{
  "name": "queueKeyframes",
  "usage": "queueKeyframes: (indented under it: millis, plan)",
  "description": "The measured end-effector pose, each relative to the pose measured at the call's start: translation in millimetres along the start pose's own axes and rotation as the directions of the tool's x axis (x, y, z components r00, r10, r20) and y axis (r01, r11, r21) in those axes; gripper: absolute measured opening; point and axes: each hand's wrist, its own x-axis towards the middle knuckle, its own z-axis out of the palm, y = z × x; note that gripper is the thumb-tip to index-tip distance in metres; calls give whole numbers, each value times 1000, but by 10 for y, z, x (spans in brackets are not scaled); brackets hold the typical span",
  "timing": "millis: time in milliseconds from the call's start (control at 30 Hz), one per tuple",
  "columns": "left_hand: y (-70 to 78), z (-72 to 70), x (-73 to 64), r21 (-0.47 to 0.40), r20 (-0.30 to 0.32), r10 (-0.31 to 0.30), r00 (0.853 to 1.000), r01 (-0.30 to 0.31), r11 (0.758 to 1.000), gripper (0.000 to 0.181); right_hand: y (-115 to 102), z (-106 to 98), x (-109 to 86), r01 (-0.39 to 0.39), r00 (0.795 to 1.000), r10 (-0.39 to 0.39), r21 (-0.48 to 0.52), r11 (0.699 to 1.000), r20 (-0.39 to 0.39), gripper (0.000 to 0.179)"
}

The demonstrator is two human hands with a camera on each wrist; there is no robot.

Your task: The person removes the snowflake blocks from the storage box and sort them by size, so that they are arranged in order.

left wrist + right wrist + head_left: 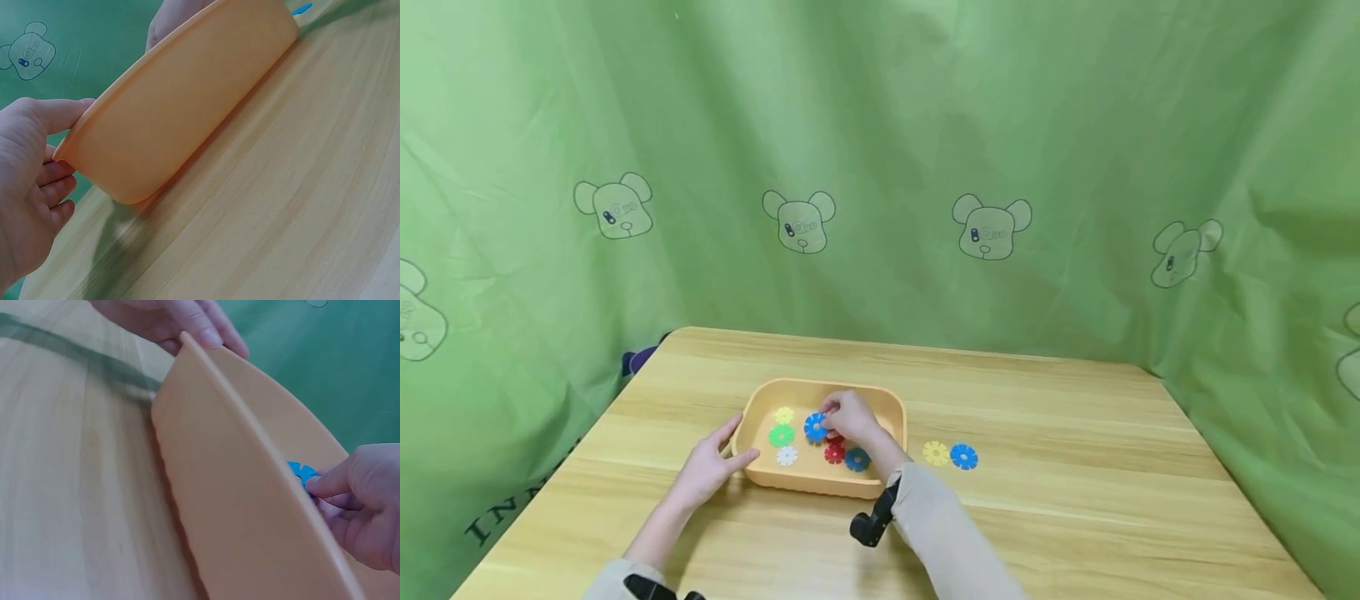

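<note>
My left hand (707, 468) grips the left end of an orange plastic basket (801, 482), thumb over the rim and the other fingers against the outside. Inside the basket my right hand (852, 419) pinches a blue snowflake disc (815, 428) between thumb and fingers; the disc also shows in the right wrist view (301, 470). On the basket floor lie a yellow disc (784, 415), a green disc (781, 435), a white disc (787, 456), a red disc (834, 453) and a darker blue disc (857, 459). Another red piece is partly hidden under my right hand.
A yellow disc (936, 453) and a blue disc (964, 457) lie on the wooden table (1075, 500) to the right of the basket. Behind the table hangs a green curtain (895, 292) printed with bear heads.
</note>
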Motion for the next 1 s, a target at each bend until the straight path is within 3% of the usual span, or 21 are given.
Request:
queueKeyframes:
  millis: [267, 567, 800, 1000]
  plan:
    - [-6, -2, -5, -14, 1, -4, 1000, 4, 1000, 77, -30, -225, -63, -11, 1000, 8, 108, 994, 27, 15]
    - [8, -4, -7, -23, 3, -9, 1000, 9, 1000, 76, -56, -495, -132, -54, 998, 61, 254, 966, -23, 21]
    - [-6, 1, -2, -14, 1, -8, 1000, 8, 1000, 76, -63, -759, -252, -30, 996, 52, 293, 956, -69, 24]
    - [-5, 0, -1, -23, 5, -9, 1000, 9, 1000, 76, 80, -1029, -352, -14, 996, 42, 338, 941, -74, 26]
